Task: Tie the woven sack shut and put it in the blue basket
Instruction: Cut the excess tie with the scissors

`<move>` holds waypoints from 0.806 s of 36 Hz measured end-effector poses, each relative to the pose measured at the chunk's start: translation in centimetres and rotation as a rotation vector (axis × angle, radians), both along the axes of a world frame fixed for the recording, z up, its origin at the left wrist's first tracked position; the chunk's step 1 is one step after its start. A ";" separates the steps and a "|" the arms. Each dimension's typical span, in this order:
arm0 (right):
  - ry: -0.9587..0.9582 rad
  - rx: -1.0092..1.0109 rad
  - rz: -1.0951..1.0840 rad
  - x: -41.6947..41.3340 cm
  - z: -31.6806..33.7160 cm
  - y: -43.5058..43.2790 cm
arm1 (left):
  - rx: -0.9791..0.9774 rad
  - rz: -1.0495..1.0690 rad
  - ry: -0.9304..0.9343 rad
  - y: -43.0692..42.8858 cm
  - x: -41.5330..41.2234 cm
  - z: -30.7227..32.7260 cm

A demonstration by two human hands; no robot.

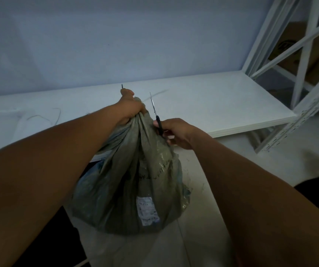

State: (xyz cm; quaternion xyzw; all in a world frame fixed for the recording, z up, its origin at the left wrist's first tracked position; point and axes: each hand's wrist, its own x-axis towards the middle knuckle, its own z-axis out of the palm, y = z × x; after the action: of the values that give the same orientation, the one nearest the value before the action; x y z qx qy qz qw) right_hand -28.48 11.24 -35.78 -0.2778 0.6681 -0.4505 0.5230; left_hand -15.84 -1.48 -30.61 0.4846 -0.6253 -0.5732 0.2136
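Observation:
A full grey-green woven sack [135, 182] stands on the floor in front of me, with a white label low on its side. My left hand [130, 108] is clenched around its gathered neck, and a thin dark end sticks up above the fist. My right hand [176, 132] sits just right of the neck and holds a pair of scissors [155, 114] by the black handles, blades pointing up and away. A blurred thin strand runs from near the blades to the upper right. The blue basket is not in view.
A low white shelf board [222, 105] lies behind the sack, with a white cord [44, 117] on its left part. A white metal rack frame [301, 60] with cardboard boxes behind it stands at the right. Pale tiled floor [199, 237] surrounds the sack.

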 end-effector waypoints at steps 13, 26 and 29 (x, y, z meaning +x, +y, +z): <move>-0.052 -0.150 -0.217 1.1 1.1 -2.0 | -0.006 0.019 -0.124 -0.8 0.5 -0.3; 0.111 -0.193 -0.352 1.7 1.9 -2.3 | -0.151 -0.086 -0.287 -2.0 1.9 -0.1; 0.131 -0.180 -0.336 1.7 1.9 -2.0 | -0.166 -0.094 -0.307 -1.9 2.1 0.0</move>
State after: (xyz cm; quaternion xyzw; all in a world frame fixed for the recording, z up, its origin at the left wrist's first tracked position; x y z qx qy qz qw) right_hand -26.77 9.19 -33.88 -0.2367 0.6948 -0.5702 0.3690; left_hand -13.79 -3.40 -30.58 0.5174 -0.7177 -0.4482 0.1280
